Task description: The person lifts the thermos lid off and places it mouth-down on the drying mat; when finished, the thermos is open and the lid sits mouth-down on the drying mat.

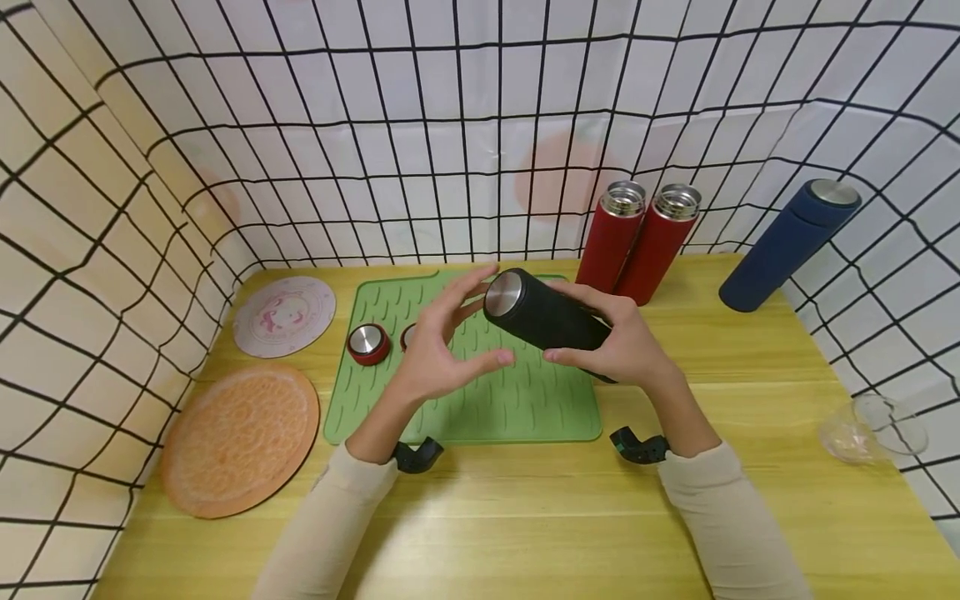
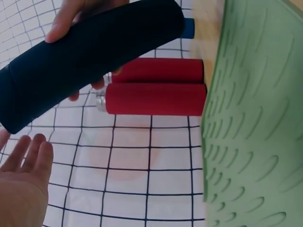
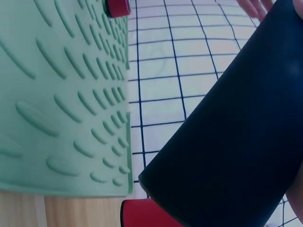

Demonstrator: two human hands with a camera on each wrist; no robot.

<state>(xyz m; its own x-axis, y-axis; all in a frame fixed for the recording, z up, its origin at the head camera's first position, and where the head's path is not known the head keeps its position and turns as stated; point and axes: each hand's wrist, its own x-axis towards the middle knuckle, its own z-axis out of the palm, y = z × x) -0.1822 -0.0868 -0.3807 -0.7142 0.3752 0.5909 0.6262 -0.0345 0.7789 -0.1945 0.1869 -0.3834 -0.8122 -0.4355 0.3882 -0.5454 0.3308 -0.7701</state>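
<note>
A black thermos bottle (image 1: 551, 315) with a steel-topped cap is held tilted above the green mat (image 1: 480, 417), its cap end toward the left. My right hand (image 1: 618, 337) grips it round the body, thumb on the near side. Beside the cap, my left hand (image 1: 442, 342) is spread with fingers and thumb apart, holding nothing; the left wrist view shows its fingers (image 2: 33, 158) just off the bottle's cap end. On the mat lie a red cap (image 1: 368, 343) with a steel top and a second one (image 1: 407, 336), mostly hidden behind my left hand.
Two uncapped red thermos bottles (image 1: 611, 233) (image 1: 660, 242) stand behind the mat's right end. A capped blue thermos (image 1: 787, 246) stands farther right. At the right edge is a clear glass (image 1: 862, 429). Left lie a pink round mat (image 1: 285, 315) and an orange one (image 1: 242, 439). Grid-patterned cloth surrounds the table.
</note>
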